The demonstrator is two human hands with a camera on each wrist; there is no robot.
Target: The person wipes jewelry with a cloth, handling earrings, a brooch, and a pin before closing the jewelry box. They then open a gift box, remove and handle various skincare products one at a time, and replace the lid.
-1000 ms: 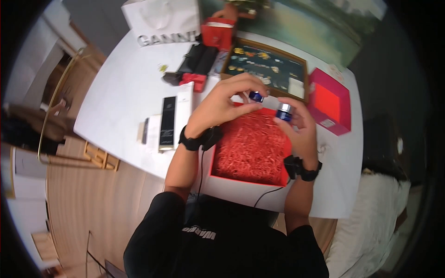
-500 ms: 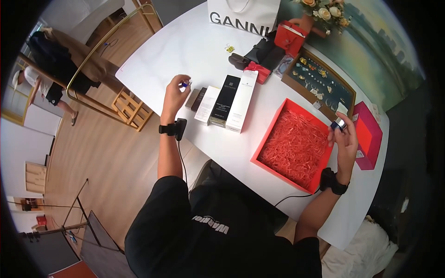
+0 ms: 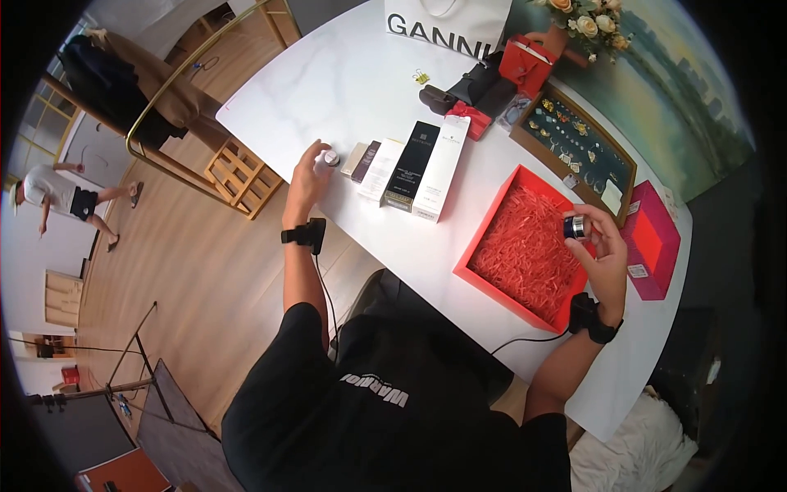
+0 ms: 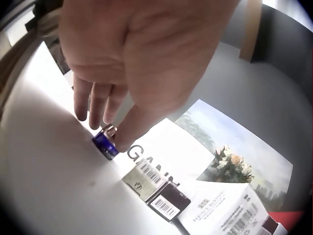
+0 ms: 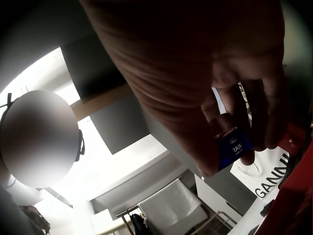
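Observation:
My left hand (image 3: 307,182) is low at the table's left edge, thumb and fingers around a small blue jar (image 4: 104,147) with a shiny lid. In the left wrist view the jar's base is close over the white tabletop. Between thumb and fingers, my right hand (image 3: 605,254) holds a larger dark blue jar (image 3: 576,227) with a silver lid, tilted on its side. It is above the right part of a red box (image 3: 469,261) filled with red shredded paper (image 3: 525,254). White lettering shows on this jar's blue side in the right wrist view.
Beside the left hand lies a row of cartons, including a black box (image 3: 411,164) and a long white box (image 3: 443,168). Behind are sunglasses (image 3: 437,100), a jewelry tray (image 3: 582,148) and a GANNI bag (image 3: 447,29). A magenta box (image 3: 652,246) stands right. Another person (image 3: 61,190) is far left.
The hands have moved apart, the left taking the small jar to the table's left side. The right hand has since shifted left with its jar over the red box. The head view has turned left.

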